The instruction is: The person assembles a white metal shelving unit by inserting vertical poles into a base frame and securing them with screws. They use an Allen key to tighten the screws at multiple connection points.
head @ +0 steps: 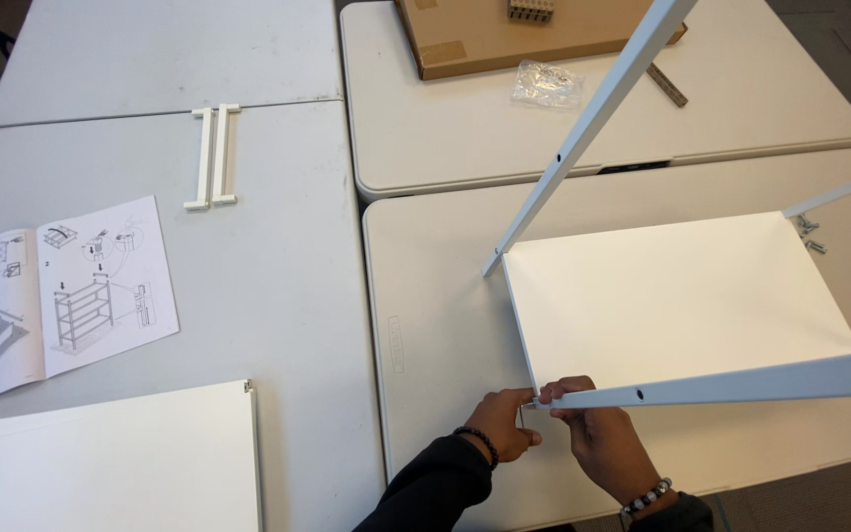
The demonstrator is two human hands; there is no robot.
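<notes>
My grey surface (278,296) carries an open instruction booklet (51,296) at left, two white bars (213,158) above, a cardboard box (504,34) top centre, white panels (682,296)

Under the hands, a smooth matt white rectangular shelf panel (677,296) and white painted metal rail (741,382) — above, a brown cardboard box (504,34), crinkled clear plastic bag (547,84).

Near edge, right table: left hand (500,424) and right hand (598,433) side by side at the shelf panel (677,296) corner, touching the near leg bar (741,382).
Far side: a second leg bar (583,133) slants over the panel (screws (808,234) beside its right corner).
Behind: cardboard box (504,34), plastic bag (547,84).
Left tables: instruction booklet (56,296), two short rails (213,156) behind it, another panel (105,463) in front.
</notes>
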